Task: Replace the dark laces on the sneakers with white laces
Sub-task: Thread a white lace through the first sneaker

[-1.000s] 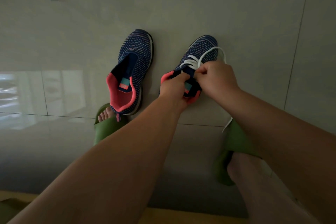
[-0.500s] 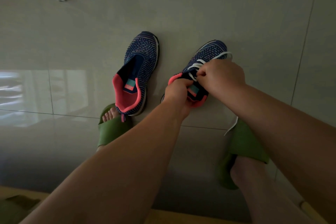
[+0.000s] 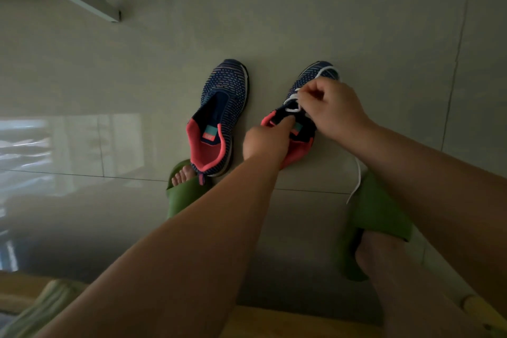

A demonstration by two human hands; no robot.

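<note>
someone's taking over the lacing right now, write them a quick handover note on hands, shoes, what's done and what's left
Left hand: grips the collar of the right sneaker, steadying it on the floor.
Right hand: fingers pinch the white lace above the upper eyelets.
White lace is partly threaded through this shoe; one loose end trails on the floor by the green slipper.
Left sneaker lies beside it with no lace at all.
Left to do: finish this shoe, then lace the other. No second white lace is in view.
</note>
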